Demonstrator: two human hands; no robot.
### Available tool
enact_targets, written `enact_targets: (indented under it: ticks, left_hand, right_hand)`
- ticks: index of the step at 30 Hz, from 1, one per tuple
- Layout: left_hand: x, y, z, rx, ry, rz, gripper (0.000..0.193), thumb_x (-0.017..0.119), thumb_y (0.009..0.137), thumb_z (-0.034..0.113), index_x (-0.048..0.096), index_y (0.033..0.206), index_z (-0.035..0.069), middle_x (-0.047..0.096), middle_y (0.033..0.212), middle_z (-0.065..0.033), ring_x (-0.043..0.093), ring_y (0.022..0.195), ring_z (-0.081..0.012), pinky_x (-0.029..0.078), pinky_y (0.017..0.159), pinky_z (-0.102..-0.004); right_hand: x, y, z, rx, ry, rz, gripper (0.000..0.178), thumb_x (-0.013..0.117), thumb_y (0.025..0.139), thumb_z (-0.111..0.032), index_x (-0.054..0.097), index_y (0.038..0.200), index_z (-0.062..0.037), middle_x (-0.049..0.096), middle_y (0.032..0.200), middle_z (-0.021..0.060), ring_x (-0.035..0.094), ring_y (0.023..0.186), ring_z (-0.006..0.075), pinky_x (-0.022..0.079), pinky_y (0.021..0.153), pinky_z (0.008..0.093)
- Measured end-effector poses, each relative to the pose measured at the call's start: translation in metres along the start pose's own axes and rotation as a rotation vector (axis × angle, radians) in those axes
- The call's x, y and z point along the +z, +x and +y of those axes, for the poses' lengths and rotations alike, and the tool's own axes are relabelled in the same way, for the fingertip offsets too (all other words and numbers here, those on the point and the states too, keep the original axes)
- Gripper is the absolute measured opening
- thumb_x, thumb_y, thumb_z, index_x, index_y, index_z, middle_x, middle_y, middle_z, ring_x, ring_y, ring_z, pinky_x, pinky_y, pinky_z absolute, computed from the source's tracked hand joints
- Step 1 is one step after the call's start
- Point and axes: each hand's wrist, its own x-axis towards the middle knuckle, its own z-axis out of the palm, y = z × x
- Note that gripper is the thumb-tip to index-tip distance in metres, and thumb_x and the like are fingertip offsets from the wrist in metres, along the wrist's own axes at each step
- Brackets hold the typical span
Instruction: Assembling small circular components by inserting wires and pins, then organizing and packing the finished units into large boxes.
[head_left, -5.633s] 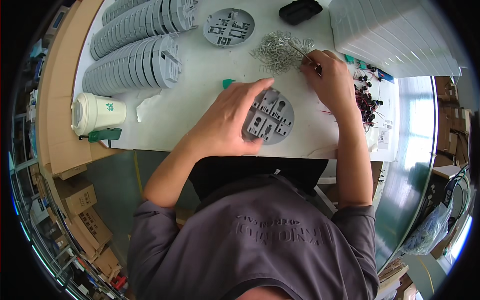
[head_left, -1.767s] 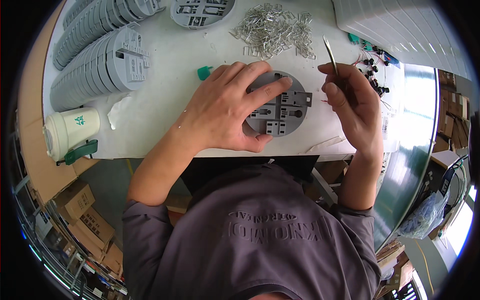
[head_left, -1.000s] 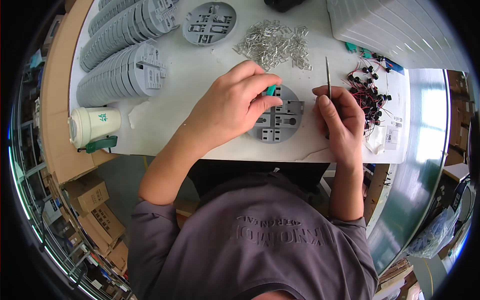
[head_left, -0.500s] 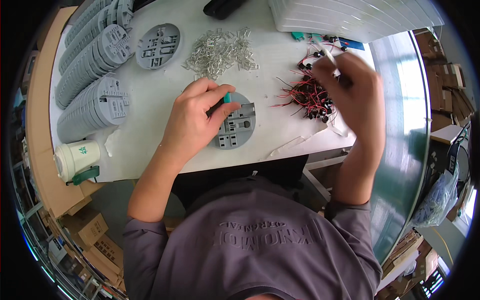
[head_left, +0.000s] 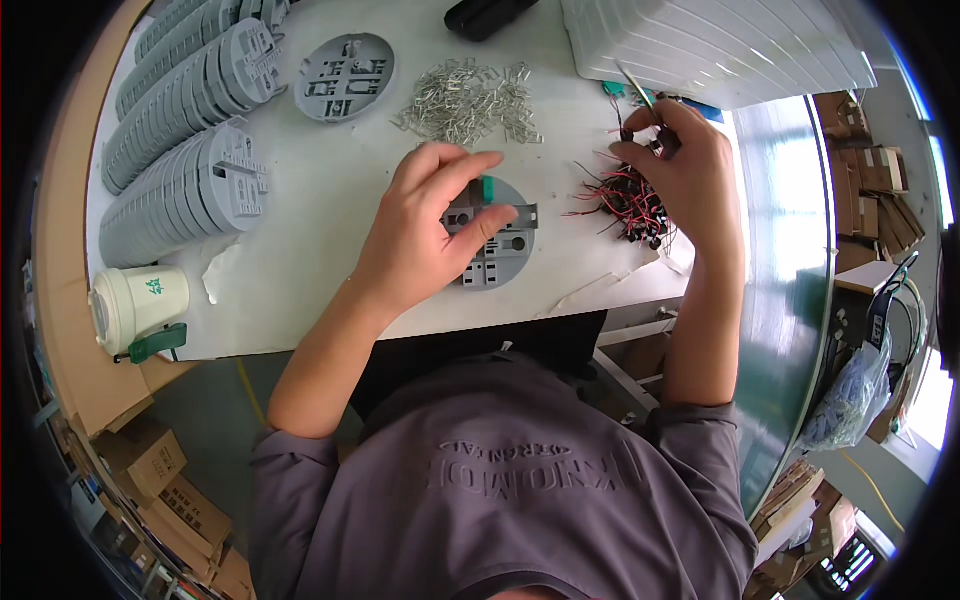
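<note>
My left hand [head_left: 412, 228] hovers over a round grey plastic base [head_left: 508, 270], its thumb and fingers apart and partly covering it. A small green block [head_left: 488, 189] sits in the base near its far edge, between my thumb and forefinger but apart from them. At the far right my right hand [head_left: 692, 175] is closed around a slender metal-tipped tool [head_left: 634, 84], whose thin end points away from me. Its fingertips are beside a small black part [head_left: 627, 135]; whether they grip it I cannot tell. Just below lies a heap of black parts with red and black wires [head_left: 632, 200].
Loose metal clips [head_left: 470, 100] lie in a heap beyond the base, beside another grey round piece [head_left: 345, 78]. Stacked grey discs [head_left: 180, 190] line the left side, with a cream cup [head_left: 140, 305] nearer. A translucent white bin [head_left: 700, 50] stands at the far right.
My left thumb and forefinger have let go of the green block and spread apart. My right hand has slowed over the wire heap, and the tool has tilted. The whole view has shifted slightly.
</note>
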Motion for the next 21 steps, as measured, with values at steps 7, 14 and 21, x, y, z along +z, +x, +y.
enact_targets:
  ticks: [7, 14, 21]
  left_hand:
    - [-0.021, 0.011, 0.037, 0.097, -0.266, 0.169, 0.038, 0.089, 0.081, 0.003, 0.078, 0.117, 0.003, 0.074, 0.108, -0.0064, 0.066, 0.083, -0.0168, 0.053, 0.073, -0.0269]
    - [-0.04, -0.009, 0.026, -0.021, -0.329, -0.085, 0.03, 0.086, 0.081, -0.008, 0.081, 0.108, 0.0, 0.077, 0.092, -0.005, 0.066, 0.072, -0.0127, 0.052, 0.068, -0.0207]
    - [-0.034, -0.019, 0.032, -0.202, -0.582, -0.059, 0.014, 0.083, 0.084, -0.006, 0.079, 0.096, 0.0, 0.074, 0.082, -0.0025, 0.06, 0.066, -0.0101, 0.049, 0.062, -0.021]
  right_hand:
    - [0.008, -0.047, -0.07, 0.039, 0.364, -0.129, 0.024, 0.087, 0.074, 0.006, 0.071, 0.091, 0.0005, 0.068, 0.086, 0.0037, 0.05, 0.063, 0.0106, 0.041, 0.059, 0.0231]
    - [0.037, -0.063, -0.062, -0.127, 0.746, -0.139, 0.021, 0.085, 0.08, 0.006, 0.072, 0.095, -0.0018, 0.07, 0.083, 0.001, 0.052, 0.064, 0.009, 0.042, 0.058, 0.0237]
    - [0.045, -0.087, -0.071, 0.307, 1.271, -0.263, 0.021, 0.083, 0.085, 0.005, 0.072, 0.102, -0.0008, 0.071, 0.086, 0.0021, 0.053, 0.067, 0.0083, 0.042, 0.061, 0.0228]
